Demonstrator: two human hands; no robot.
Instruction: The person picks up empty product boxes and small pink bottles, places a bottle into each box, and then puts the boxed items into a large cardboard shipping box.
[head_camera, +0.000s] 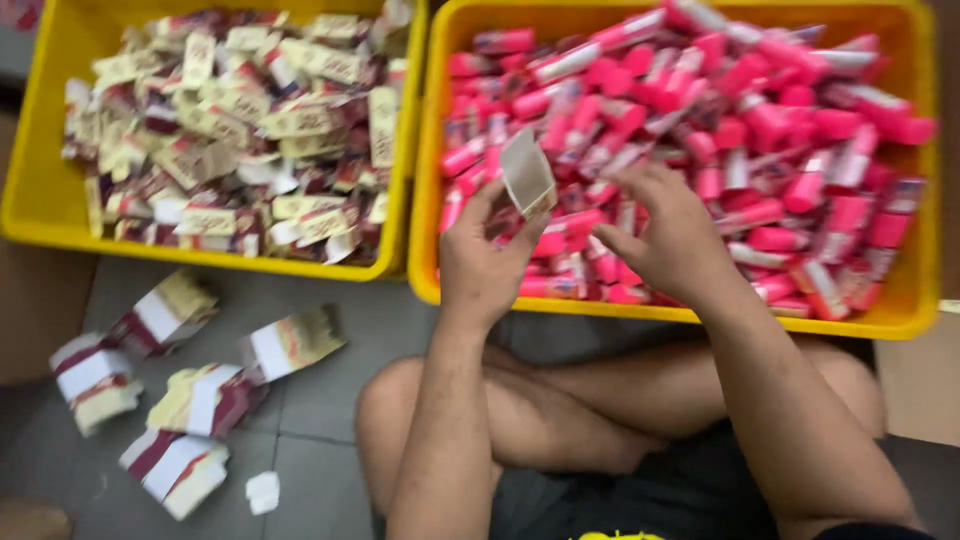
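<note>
My left hand (487, 258) holds a small flat cardboard box (526, 172) by its lower edge, raised over the near rim of the right yellow crate (910, 310). That crate is heaped with several pink tubes (760, 120). My right hand (668, 235) hovers just right of the box, fingers curled above the tubes; whether it grips anything is hidden. I sit cross-legged on the floor, knees below the crate.
A second yellow crate (40, 200) at the left is full of flattened cream and maroon cartons (240, 120). Several banded bundles of the same cartons (165, 315) lie on the grey floor at my left, beside a small white scrap (263, 490).
</note>
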